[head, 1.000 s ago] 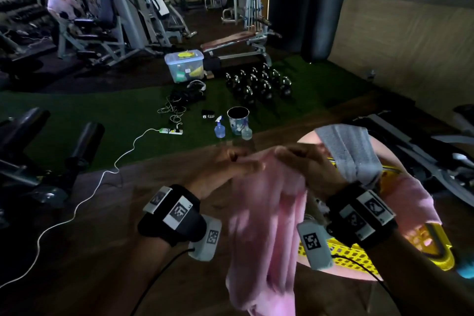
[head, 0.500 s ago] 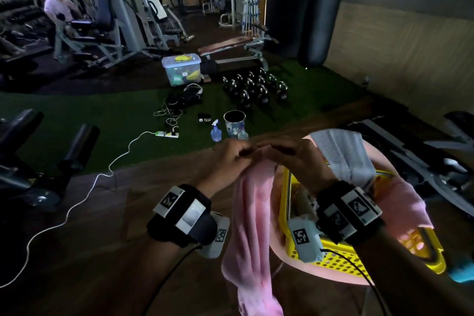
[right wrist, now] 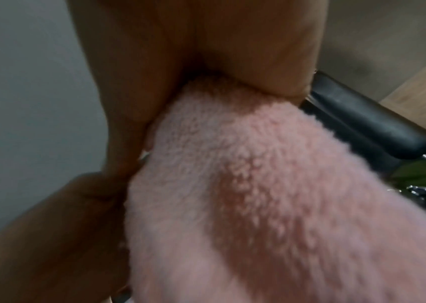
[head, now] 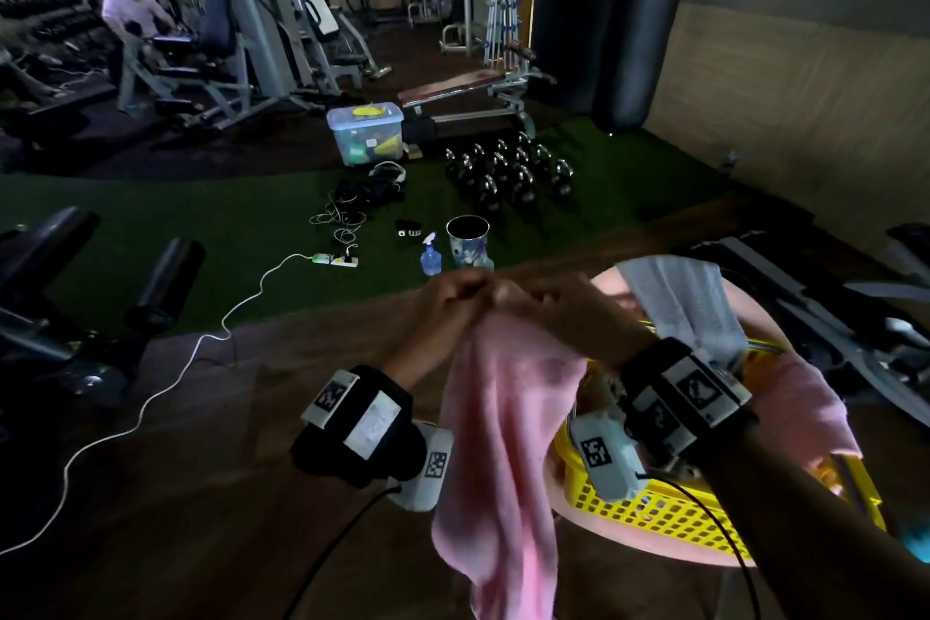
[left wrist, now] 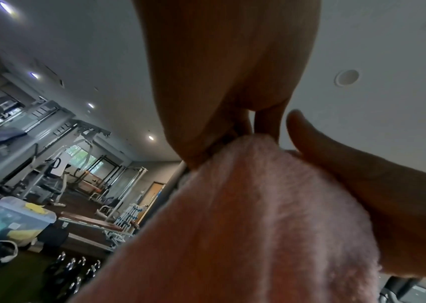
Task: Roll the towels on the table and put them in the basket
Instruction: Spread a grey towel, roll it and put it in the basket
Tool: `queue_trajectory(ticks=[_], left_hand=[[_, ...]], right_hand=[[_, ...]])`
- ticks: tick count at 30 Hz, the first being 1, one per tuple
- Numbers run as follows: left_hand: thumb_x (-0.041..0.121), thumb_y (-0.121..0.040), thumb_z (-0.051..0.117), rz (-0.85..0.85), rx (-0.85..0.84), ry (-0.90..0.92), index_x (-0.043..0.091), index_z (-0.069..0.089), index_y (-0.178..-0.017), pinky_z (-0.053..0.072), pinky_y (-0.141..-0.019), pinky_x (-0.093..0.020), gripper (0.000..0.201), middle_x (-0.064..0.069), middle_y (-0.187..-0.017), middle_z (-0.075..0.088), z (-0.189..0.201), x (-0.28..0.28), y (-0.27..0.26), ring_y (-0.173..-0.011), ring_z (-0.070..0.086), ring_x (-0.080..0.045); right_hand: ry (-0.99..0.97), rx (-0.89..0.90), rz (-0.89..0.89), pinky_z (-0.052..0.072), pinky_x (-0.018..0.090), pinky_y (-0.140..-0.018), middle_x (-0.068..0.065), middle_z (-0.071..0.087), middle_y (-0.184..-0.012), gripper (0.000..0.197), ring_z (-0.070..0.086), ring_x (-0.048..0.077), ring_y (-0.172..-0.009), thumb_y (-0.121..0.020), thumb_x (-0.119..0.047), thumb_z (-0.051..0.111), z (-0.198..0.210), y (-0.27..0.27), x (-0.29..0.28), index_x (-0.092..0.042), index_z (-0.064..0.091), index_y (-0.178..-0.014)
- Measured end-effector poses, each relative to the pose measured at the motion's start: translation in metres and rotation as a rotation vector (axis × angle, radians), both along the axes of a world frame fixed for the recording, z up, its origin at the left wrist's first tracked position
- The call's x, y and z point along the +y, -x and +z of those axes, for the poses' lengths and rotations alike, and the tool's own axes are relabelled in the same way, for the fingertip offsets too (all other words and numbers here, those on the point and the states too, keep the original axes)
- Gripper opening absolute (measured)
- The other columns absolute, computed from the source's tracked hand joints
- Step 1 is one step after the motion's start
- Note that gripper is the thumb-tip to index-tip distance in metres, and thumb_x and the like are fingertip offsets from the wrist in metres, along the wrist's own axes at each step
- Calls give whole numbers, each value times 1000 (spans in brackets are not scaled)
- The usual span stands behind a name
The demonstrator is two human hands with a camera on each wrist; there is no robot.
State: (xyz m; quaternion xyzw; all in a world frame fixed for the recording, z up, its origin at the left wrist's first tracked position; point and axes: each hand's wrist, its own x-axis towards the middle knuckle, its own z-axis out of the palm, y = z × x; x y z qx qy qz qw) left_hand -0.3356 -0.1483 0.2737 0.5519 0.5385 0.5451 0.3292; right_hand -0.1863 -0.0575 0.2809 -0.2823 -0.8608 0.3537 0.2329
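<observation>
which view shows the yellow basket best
The head view: the yellow basket sits at lower right under the right hand, a grey towel draped over its rim. Neither wrist view shows it; the pink towel fills both.

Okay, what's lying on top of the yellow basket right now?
A grey towel and a pink towel drape over the yellow basket. Its inside is mostly hidden by them and the right hand.

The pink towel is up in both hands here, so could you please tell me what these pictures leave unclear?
- Pink towel: its lower end is cut off by the head view's bottom edge.
- Fingers of the left hand and right hand: hidden behind the knuckles in the head view.
- Yellow basket: its inside is covered by the right forearm, a grey towel and another pink towel.
</observation>
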Motion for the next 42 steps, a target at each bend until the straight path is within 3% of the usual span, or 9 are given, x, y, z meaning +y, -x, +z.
queue_trajectory(ticks=[3, 7, 13, 17, 21, 27, 33, 37, 42], left_hand=[[26, -95, 56, -60, -11, 42, 16, 72, -94, 52, -78, -29, 18, -1, -92, 73, -2, -2, 0, -88, 64, -8], [44, -92, 56, -47, -133, 108, 5, 67, -103, 44, -75, -42, 42, -13, -96, 67, -14, -8, 0, -86, 56, -17], [39, -89, 59, -12, -60, 74, 10, 68, -83, 41, -70, -36, 31, -7, -80, 63, -6, -4, 1, -77, 55, -15], [27, -93, 57, -26, -116, 41, 10, 72, -92, 49, -87, -39, 23, -10, -97, 72, -10, -5, -6, -91, 63, -16], [37, -92, 61, -39, -269, 98, -11, 57, -111, 41, -82, -61, 51, -31, -108, 61, -22, -13, -5, -94, 52, -27], [54, -79, 70, -55, -252, 107, -13, 56, -98, 37, -75, -48, 71, -22, -93, 58, -19, -19, 0, -86, 49, -26], [50, -79, 72, -5, -410, 160, 9, 69, -83, 37, -72, -50, 42, -17, -83, 59, -41, -24, 2, -81, 52, -28], [48, -77, 73, 70, -389, 173, 4, 71, -89, 42, -79, -51, 46, -22, -90, 65, -52, -10, 5, -86, 55, -27], [15, -88, 63, 44, -198, 149, 33, 76, -74, 47, -82, -23, 27, 16, -78, 70, -41, 21, -16, -82, 61, 2]], right_hand=[[128, 64, 198, 44, 29, -59, 1, 65, -78, 44, 53, 10, -68, -85, -45, 66, 7, -11, -2, -2, 70, -89], [386, 479, -97, 45, 23, -50, -3, 66, -63, 31, 59, 9, -56, -96, -25, 56, 18, -21, 5, -14, 70, -71], [59, -1, 48, 29, 32, -54, 4, 43, -62, 55, 36, 10, -61, -85, -51, 62, -3, -10, -10, 1, 56, -67], [165, 222, 110, 36, 20, -55, -12, 47, -56, 32, 40, -2, -59, -92, -19, 62, -4, -15, -19, -23, 64, -61], [183, 368, 31, 46, 41, -58, 26, 59, -78, 45, 52, 16, -69, -90, -42, 58, -1, -22, -15, 3, 64, -89], [185, 99, 167, 36, 12, -55, -19, 56, -57, 24, 45, -7, -54, -86, -13, 69, -5, -10, -27, -25, 59, -68], [466, 424, 7, 41, 35, -62, 14, 54, -78, 40, 49, 19, -72, -82, -29, 72, -7, -21, -11, 8, 61, -87], [458, 280, 71, 36, 18, -54, 0, 51, -63, 28, 44, 8, -59, -83, -34, 70, -10, -17, -8, -17, 58, -64], [497, 139, -12, 30, 13, -45, -13, 43, -48, 38, 39, 1, -45, -83, -11, 72, -14, -25, -1, -15, 46, -55]])
